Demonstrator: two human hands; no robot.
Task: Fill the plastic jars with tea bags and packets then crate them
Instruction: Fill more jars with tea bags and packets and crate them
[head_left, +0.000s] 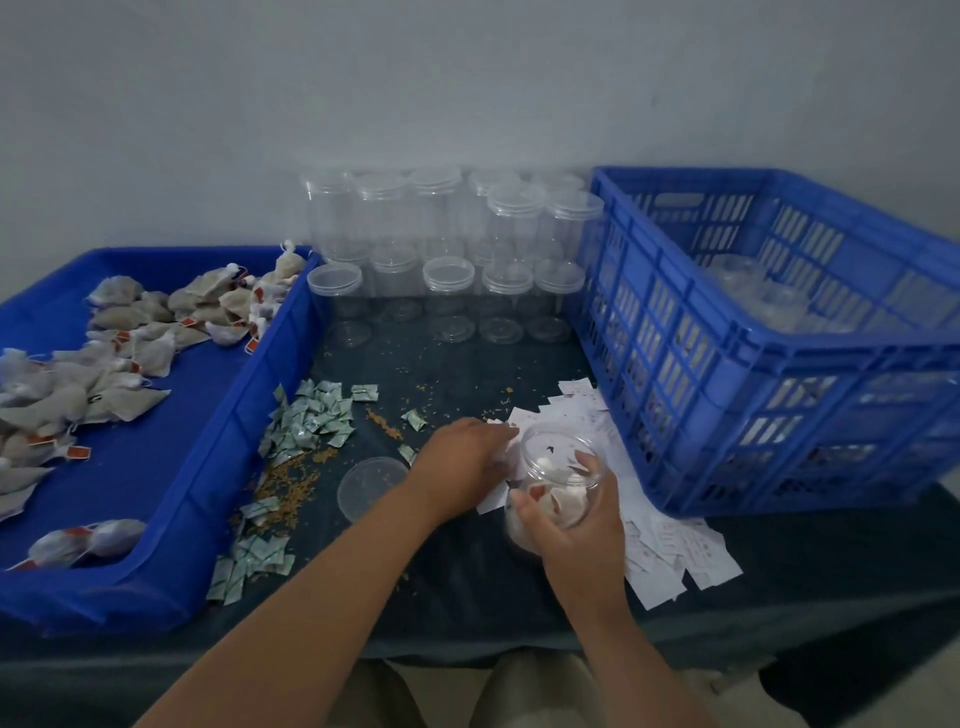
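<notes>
The plastic jar (558, 457) sits right of the frame's centre, tilted. Its long axis runs from the base at lower left to the open mouth, which points toward the top of the frame. The right grip (576, 525) wraps round its lower wall. The left grip (462, 457) lies just left of the jar on the white paper packets (665, 545), its fingertips hidden by the jar, so I cannot tell whether it pinches one. A loose lid (369, 486) lies on the desk (467, 587) to the left, green sachets (311, 421) beyond it, and the blue crate (779, 338) close on the right. The jar is clear, with pale tea bags inside.
</notes>
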